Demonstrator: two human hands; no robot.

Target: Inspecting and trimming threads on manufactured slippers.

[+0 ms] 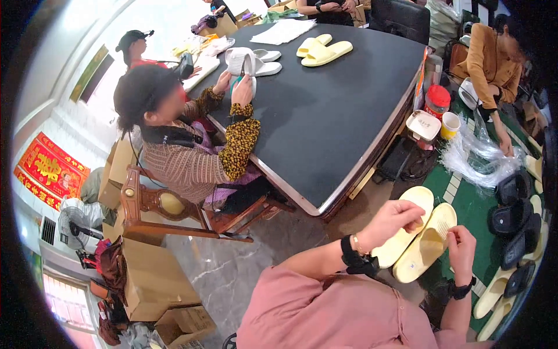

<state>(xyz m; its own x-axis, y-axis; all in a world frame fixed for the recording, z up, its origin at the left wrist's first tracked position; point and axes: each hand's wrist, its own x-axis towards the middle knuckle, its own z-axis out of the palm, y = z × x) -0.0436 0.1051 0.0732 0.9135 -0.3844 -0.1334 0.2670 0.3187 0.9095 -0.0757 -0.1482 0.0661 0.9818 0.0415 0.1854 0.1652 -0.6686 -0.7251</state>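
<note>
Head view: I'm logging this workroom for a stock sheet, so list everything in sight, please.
Pale yellow slippers: two, soles facing, held in the wearer's hands.
Yellow slippers: two, far end of black table.
White slippers: pair, by the seated co-worker's hands.
Black slippers: several, on the green mat, right.
Red-lidded jar: one, right of the table.
Yellow cup: one, beside the jar.
Clear plastic bags: a heap, right.
Wooden chair: one, under the co-worker.
Cardboard boxes: several, lower left.
Left hand: fingers on one slipper.
Right hand: fingers on the other.
</note>
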